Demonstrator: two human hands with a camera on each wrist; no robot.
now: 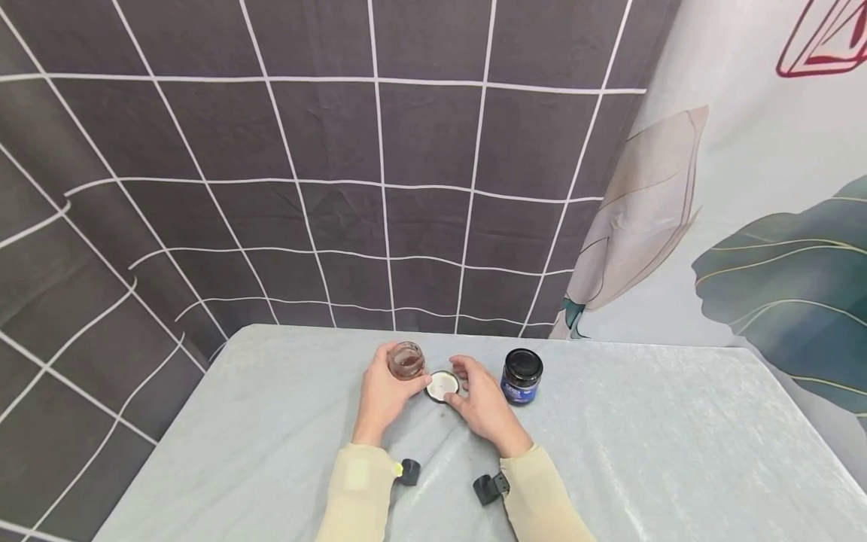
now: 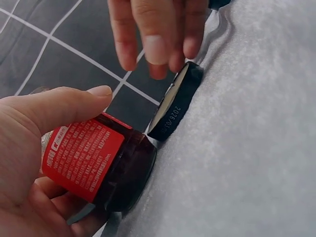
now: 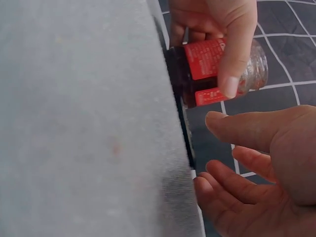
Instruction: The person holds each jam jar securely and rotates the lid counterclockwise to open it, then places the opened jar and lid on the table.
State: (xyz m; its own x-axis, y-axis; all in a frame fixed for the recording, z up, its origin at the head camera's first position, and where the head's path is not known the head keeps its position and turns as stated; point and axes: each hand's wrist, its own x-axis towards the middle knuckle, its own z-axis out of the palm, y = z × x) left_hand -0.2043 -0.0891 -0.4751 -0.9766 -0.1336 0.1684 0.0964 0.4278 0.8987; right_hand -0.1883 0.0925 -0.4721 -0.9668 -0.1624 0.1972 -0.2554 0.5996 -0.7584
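My left hand [image 1: 384,395] grips a small glass jar [image 1: 406,361], lidless, with some dark contents inside. In the left wrist view the jar's red label [image 2: 81,160] shows white print, and my thumb lies along its side while the fingers curl beneath. Between the hands a round lid [image 1: 443,386] lies on the table, pale inside facing up; a date is printed on its dark rim. Around the lid's right side is my right hand [image 1: 485,403], thumb and fingers apart. In the right wrist view that hand [image 3: 266,173] has nothing between its fingers.
A second jar [image 1: 521,376], black-lidded with a blue label, stands just right of my right hand. Grey cloth covers the table [image 1: 643,444]. Behind it hangs a dark gridded curtain [image 1: 427,218], with a leaf-patterned one [image 1: 677,286] to the right.
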